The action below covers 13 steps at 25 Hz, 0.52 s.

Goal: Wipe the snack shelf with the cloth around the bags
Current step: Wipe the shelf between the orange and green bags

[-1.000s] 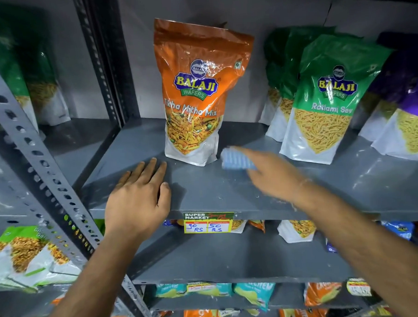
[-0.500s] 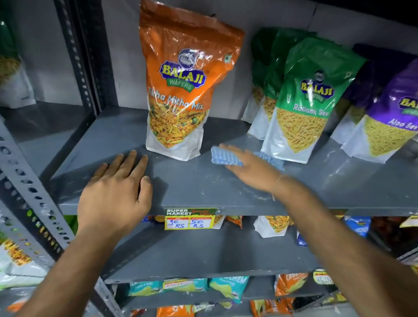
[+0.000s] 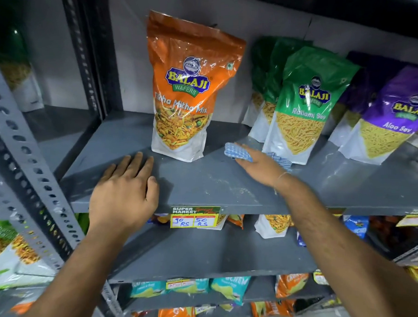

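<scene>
A grey metal shelf [image 3: 204, 182] carries upright snack bags: an orange bag [image 3: 188, 87] left of centre, a green bag [image 3: 306, 101] with more green bags behind it, and a purple bag [image 3: 390, 117] at the right. My right hand [image 3: 261, 165] presses a blue-and-white checked cloth [image 3: 236, 152] flat on the shelf in the gap between the orange and green bags. The cloth's tail shows under my palm beside the green bag. My left hand [image 3: 125, 190] lies flat, fingers together, on the shelf's front edge, left of the orange bag.
A perforated grey upright [image 3: 28, 166] stands at the left, a dark one [image 3: 91, 55] behind it. A yellow price tag [image 3: 195, 216] hangs from the shelf lip. Lower shelves [image 3: 207, 254] hold more snack packets. The neighbouring bay at the left has green bags [image 3: 14, 66].
My right hand has slid the cloth a little further back into the gap between the orange and green bags. The left hand stays flat on the shelf edge. The camera view shifted.
</scene>
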### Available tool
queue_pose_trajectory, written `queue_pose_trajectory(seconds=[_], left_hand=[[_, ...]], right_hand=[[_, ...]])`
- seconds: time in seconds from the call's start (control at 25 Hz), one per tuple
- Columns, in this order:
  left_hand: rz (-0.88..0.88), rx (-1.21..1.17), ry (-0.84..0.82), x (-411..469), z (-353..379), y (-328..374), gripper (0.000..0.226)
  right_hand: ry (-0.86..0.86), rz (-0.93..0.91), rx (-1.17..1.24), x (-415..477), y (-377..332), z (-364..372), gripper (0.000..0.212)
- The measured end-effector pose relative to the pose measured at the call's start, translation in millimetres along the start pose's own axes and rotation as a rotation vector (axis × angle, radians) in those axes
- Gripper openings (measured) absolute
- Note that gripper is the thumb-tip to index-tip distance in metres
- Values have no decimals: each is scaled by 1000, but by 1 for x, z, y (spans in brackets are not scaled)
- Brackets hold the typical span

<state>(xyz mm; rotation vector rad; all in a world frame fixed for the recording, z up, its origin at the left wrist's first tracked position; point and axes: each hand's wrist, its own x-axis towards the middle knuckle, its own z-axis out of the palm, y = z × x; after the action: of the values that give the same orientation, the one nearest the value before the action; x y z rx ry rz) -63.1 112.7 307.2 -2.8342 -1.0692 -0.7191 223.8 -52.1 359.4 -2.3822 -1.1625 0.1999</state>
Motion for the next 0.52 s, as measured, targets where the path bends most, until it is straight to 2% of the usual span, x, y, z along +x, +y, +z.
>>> queue_pose_trajectory(seconds=[0.08, 0.28, 0.36, 0.44, 0.52], left_hand=[[-7, 2, 3, 0, 1, -1, 60], [-18, -17, 4, -2, 0, 0, 61], [-20, -19, -1, -1, -1, -1, 61], [-17, -25, -7, -1, -1, -1, 61], [-17, -38, -16, -1, -3, 0, 61]], right_hand=[[-50, -33, 20, -22, -3, 7, 55], [-160, -321, 121, -131, -49, 27, 64], [-40, -277, 217, -132, -63, 13, 53], [210, -168, 170, -97, -64, 0, 44], [261, -71, 68, -59, -67, 1, 41]])
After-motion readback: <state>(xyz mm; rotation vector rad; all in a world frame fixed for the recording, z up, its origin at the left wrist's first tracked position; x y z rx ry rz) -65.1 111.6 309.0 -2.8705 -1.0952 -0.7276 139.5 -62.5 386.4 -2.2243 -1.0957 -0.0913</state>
